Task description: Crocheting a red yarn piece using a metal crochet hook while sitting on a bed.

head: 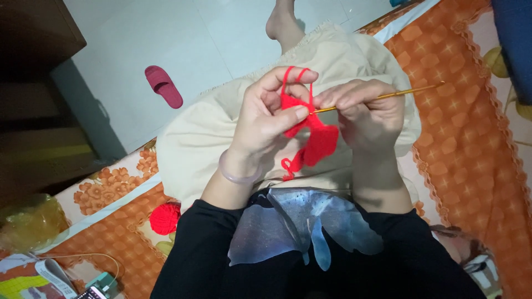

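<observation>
Near the middle of the frame, the left hand (266,119) is pinching the red crochet piece (317,138), with red yarn (293,75) looping over its finger. The right hand (363,108) is gripping the gold crochet hook (382,97), its tip touching the piece. Keeping the yarn snug and the hook steady should make neat stitches. A red yarn ball (164,217) is sitting at lower left on the bed.

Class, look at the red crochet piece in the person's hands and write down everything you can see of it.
The crochet piece is a small, bright red patch of yarn, soft and flat, hanging over the lap. The left hand pinches its top edge, with a yarn strand looped over the forefinger. The right hand holds a thin golden hook whose tip meets the piece's top. A short looped tail dangles from its lower end.
</observation>
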